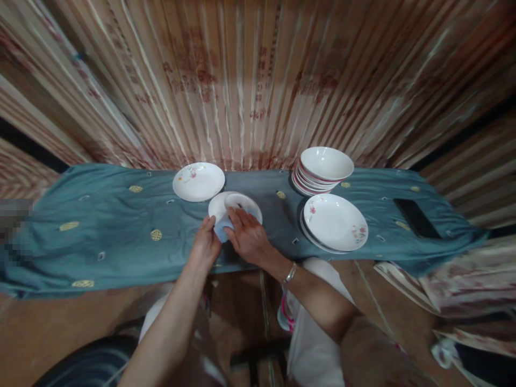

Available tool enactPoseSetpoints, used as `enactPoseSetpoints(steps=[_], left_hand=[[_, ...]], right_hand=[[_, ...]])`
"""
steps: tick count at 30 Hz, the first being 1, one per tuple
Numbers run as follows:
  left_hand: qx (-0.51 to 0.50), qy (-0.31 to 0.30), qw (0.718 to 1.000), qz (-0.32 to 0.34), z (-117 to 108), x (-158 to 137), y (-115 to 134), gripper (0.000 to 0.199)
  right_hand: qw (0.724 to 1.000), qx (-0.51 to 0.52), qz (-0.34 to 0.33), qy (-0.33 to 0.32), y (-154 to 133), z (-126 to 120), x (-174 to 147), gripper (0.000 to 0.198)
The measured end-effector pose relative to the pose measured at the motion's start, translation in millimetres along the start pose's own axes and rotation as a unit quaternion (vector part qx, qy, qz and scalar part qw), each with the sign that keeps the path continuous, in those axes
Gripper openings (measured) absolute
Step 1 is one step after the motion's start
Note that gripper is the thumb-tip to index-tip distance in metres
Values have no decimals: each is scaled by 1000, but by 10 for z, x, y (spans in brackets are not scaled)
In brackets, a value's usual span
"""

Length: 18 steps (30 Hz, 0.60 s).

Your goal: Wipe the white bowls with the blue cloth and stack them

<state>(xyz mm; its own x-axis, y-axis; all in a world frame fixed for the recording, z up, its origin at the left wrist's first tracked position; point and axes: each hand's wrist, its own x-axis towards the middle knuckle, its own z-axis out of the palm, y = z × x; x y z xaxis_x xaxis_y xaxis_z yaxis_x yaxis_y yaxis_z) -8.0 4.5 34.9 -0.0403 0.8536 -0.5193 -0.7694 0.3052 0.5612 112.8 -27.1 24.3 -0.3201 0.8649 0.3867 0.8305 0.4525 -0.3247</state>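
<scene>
Over the near edge of the cloth-covered table, my left hand (207, 241) grips the left rim of a white plate (218, 205), its thumb on the near side. The plate is tilted, and a round ring shows on its face. My right hand (249, 236) presses on the plate with its fingers closed over a light blue cloth (223, 231). Part of the cloth hangs between both hands, and the rest is hidden under the right fingers. Just behind, to the left, lies a white plate with a floral print (199, 181).
A stack of white bowls (326, 163) stands at the back right, with a stack of floral plates (335, 222) in front of it. Farther right lies a black phone (416, 217). The table's green patterned cover (121, 231) is wrinkled. Striped printed sheeting (242, 80) rises behind.
</scene>
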Motion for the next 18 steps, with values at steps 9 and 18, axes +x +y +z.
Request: enactPoseSetpoints(steps=[9, 18], left_hand=[[10, -1, 1000, 9, 1, -11, -18, 22], [12, -42, 999, 6, -94, 65, -40, 19]], right_hand=[[999, 43, -7, 2, 147, 72, 158, 56], [999, 29, 36, -15, 281, 37, 212, 54]])
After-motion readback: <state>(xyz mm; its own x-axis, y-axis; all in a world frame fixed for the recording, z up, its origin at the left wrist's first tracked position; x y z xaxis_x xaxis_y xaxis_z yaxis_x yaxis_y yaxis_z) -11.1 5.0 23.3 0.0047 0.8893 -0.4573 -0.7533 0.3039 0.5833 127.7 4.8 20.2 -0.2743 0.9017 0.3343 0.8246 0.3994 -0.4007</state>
